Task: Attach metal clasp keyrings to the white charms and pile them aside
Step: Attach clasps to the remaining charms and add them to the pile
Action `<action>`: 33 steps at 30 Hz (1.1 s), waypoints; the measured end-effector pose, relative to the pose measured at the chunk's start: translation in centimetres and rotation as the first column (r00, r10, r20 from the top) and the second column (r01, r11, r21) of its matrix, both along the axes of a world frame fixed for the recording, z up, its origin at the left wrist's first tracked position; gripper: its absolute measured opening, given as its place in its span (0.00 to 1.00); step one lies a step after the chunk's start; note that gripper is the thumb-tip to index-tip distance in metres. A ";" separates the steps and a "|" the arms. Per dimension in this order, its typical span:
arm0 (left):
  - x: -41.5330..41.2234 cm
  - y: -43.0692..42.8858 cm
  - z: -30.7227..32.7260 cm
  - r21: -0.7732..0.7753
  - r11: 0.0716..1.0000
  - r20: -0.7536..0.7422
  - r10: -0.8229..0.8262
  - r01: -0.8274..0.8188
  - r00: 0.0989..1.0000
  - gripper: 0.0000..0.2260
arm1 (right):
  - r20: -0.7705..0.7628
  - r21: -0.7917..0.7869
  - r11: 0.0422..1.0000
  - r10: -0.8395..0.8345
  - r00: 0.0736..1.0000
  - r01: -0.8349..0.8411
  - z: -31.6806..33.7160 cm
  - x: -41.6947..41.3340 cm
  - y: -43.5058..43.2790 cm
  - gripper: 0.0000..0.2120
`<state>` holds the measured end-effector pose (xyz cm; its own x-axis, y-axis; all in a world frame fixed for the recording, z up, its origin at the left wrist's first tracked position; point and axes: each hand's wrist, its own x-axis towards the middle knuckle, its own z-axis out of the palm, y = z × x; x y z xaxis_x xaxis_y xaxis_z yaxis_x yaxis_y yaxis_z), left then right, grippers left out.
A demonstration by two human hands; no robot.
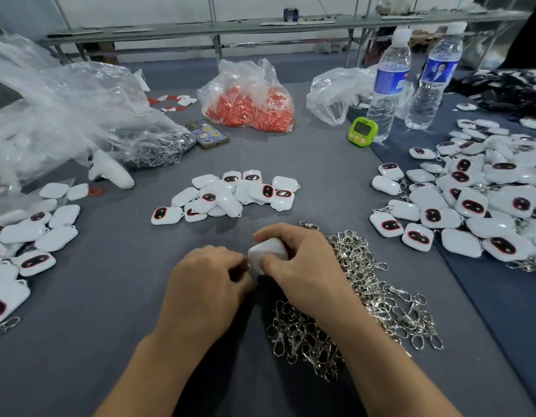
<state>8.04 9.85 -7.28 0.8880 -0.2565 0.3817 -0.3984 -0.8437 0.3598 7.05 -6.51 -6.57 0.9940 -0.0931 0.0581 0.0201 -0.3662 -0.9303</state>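
The right hand (302,275) has a closed grip on one white charm (268,252). The thumb is pressed on its near edge and the forefinger is curled over its far side, so the charm sits between them with its plain back facing up, just above the grey surface (110,311).

The left hand (206,287) is curled in tight against the charm's left edge, knuckles up. Its fingertips are hidden behind the hand, so I cannot tell whether that grip holds anything or only touches the charm.

A heap of metal clasp keyrings (366,290) lies just beside and partly under the right wrist, running from behind the hand toward the near edge.

Further back at centre is a small pile of loose charms (227,197). A larger pile on the right (477,206) has clasps showing among its charms. More charms (26,245) lie at the left edge, one of them with a clasp.

Behind these stand a bag of orange pieces (248,106), a green timer (363,131) and two water bottles (390,79).
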 end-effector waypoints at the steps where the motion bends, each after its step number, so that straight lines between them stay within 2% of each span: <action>1: 0.1 0.0 0.0 -0.024 1.000 -0.022 -0.008 0.007 1.000 0.05 | 0.024 -0.055 0.998 0.001 1.000 0.001 0.0 0.0 -0.1 0.10; 4: 0.4 0.3 0.1 -0.093 0.995 -0.074 -0.043 0.036 0.996 0.06 | 0.053 -0.152 0.988 0.017 0.998 -0.009 0.1 -0.2 0.0 0.09; 10: 0.4 0.5 0.2 -0.126 0.990 -0.100 -0.075 0.062 0.992 0.07 | 0.071 -0.101 0.993 -0.051 0.996 0.058 0.0 -0.2 0.4 0.10; 17: 0.2 0.6 0.4 -0.092 0.991 -0.108 -0.106 0.097 0.988 0.07 | 0.080 -0.154 0.988 0.011 0.997 0.001 0.1 -0.2 0.7 0.06; 23: -0.1 0.5 0.1 -0.009 0.994 -0.016 -0.109 0.109 0.994 0.05 | 0.067 -0.215 0.976 0.062 0.996 -0.047 0.8 -0.4 0.7 0.04; 27: -0.2 0.3 -0.2 0.048 0.997 0.075 -0.064 0.060 0.995 0.06 | 0.100 -0.286 0.956 0.098 0.990 -0.066 1.1 -0.9 1.4 0.04; 30: -0.3 0.2 -0.2 0.053 0.998 0.116 -0.049 0.043 0.992 0.11 | 0.047 -0.238 0.970 0.063 0.997 -0.050 1.0 -0.7 1.1 0.05; 33: 0.0 0.4 0.3 0.000 1.000 0.132 0.019 -0.020 0.991 0.07 | -0.015 -0.147 0.988 0.047 0.999 -0.049 0.6 -0.6 0.8 0.04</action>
<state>7.99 10.28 -7.02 0.8345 -0.2403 0.4958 -0.4260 -0.8522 0.3039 6.49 -5.73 -6.01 0.9977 -0.0365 0.0564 0.0308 -0.4977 -0.8668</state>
